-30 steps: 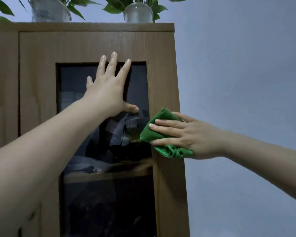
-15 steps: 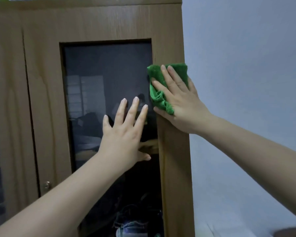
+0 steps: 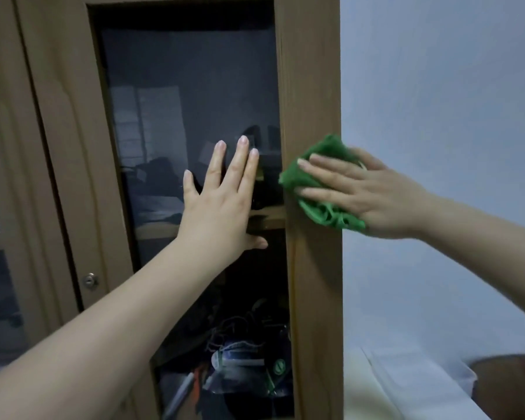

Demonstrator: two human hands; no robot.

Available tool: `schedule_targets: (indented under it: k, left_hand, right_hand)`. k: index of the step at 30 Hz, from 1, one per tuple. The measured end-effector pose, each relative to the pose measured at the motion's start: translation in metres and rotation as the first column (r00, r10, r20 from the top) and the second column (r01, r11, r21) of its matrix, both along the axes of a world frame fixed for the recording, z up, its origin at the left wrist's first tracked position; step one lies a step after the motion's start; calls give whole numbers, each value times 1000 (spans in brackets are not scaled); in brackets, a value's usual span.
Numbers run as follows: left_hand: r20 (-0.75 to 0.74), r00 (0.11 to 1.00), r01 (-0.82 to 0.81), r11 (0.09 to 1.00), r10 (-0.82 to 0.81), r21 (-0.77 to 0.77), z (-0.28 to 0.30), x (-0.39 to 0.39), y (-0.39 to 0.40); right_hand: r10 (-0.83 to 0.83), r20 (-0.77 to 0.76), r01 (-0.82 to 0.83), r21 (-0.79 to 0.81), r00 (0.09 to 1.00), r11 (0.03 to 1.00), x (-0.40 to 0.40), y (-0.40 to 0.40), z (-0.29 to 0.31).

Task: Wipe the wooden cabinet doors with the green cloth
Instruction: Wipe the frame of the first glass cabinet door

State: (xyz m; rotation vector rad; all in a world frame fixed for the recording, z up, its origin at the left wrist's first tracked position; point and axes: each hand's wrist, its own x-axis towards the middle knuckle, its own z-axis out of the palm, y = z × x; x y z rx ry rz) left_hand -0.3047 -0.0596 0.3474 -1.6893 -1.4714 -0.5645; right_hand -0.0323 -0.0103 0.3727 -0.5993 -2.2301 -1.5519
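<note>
Since half a second ago, the right hand [image 3: 373, 195] has slid the green cloth [image 3: 319, 189] down the cabinet door's right wooden stile, and the view has dipped lower.

Straight fingers of the right hand press the crumpled, fuzzy green cloth flat against the wood-grain stile of the cabinet door [image 3: 312, 86], beside the edge of the pane. Left hand [image 3: 222, 204] lies flat and relaxed, fingers spread, on the door's dark, glossy glass panel [image 3: 188, 86], grasping nothing. Behind the glass sit a wooden shelf [image 3: 267, 219] and a blurred jumble of items lower down. A small round metal lock [image 3: 90, 281] is set in the door's left stile. Smooth pale wall [image 3: 437, 101] fills the right side.
</note>
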Motion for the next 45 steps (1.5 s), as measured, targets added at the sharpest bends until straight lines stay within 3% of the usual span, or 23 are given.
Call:
schedule_targets:
  k: [3, 7, 15, 18, 21, 23, 25, 28, 32, 38, 41, 45]
  left_hand:
    - [2, 1000, 6, 1000, -6, 9, 0, 0, -1]
    - [12, 1000, 15, 1000, -15, 15, 0, 0, -2]
    - [17, 999, 43, 999, -43, 17, -1, -1, -5]
    - [24, 998, 54, 998, -55, 15, -1, -2, -5]
    - [30, 998, 58, 998, -58, 4, -1, -1, -6]
    - [13, 999, 44, 998, -44, 36, -5, -4, -8]
    - [-25, 999, 45, 993, -43, 110, -16, -7, -11]
    - [-101, 993, 74, 973, -53, 219, -40, -10, -12]
    - [-100, 992, 97, 980, -81, 175, -68, -2, -15]
    - [1, 1000, 14, 1000, -14, -28, -103, 9, -21]
    - [10, 1000, 14, 999, -13, -43, -108, 7, -18]
    - [25, 999, 35, 999, -34, -37, -109, 5, -16]
  right_hand:
    - [-31, -366, 17, -44, 930, 999, -29, -7, 10]
    - [-41, -534, -5, -84, 845, 996, -65, -12, -11]
    - [31, -281, -37, -16, 959, 999, -68, -6, -81]
    - [48, -10, -48, -24, 999, 999, -46, -2, -101]
    - [52, 247, -51, -11, 968, 999, -4, 3, -90]
    - [38, 176, -44, 28, 984, 999, 14, 7, -67]
    - [12, -46, -8, 75, 999, 997, 14, 8, -44]
    - [12, -343, 22, 96, 939, 995, -20, 1, -30]
    - [-8, -492, 21, 21, 870, 1000, -56, -5, -48]
    - [11, -400, -16, -9, 916, 1000, -69, -5, -98]
    - [30, -315, -36, -14, 949, 999, -66, -3, -126]
    - [47, -42, -48, -29, 998, 998, -42, -2, -159]
